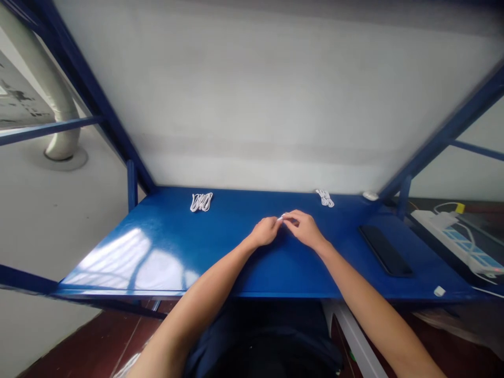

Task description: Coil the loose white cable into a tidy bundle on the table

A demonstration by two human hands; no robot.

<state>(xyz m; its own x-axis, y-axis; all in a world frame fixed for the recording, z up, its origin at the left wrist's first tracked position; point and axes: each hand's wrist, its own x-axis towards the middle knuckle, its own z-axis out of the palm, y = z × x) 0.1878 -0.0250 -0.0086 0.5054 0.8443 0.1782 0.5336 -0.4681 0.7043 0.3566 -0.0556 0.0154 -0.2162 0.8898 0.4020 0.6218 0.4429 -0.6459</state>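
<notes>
Bare hands (pinching) small white piece.

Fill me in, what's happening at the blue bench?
A person has both hands together over the middle of the blue table. The left hand and right hand pinch a small white piece between their fingertips; it is too small to identify. A coiled white cable lies at the back left, another white cable bundle at the back right. A flat black device rests to the right, with a white power strip beyond the table's edge.
</notes>
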